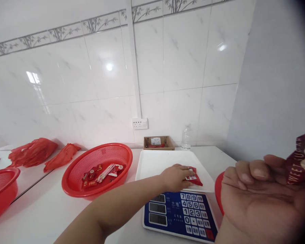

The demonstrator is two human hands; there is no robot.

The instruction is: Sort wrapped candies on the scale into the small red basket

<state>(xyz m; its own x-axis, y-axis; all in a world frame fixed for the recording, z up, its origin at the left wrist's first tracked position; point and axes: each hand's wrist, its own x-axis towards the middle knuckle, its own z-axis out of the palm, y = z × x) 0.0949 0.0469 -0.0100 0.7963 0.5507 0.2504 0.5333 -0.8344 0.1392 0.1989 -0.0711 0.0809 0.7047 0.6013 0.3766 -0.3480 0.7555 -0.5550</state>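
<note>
My left hand (177,178) reaches over the white tray (157,161) of a digital scale, its fingers closed on a small red packet (194,177) at the tray's right side. Close to the camera on the right, my right hand (259,193) is turned palm up with curled fingers. It holds a dark red candy packet (298,162) printed "SWEET SUGAR", partly cut off by the frame edge. Below the tray lies the scale's blue keypad panel (176,213), with display windows on its left.
A red plastic basket (127,159) with several wrapped candies stands left of the scale. Another red basket (5,193) is at the far left, before red plastic bags (33,152). A cardboard box (170,145) and clear bottle (186,137) stand by the wall. Something red (219,191) shows behind my right hand.
</note>
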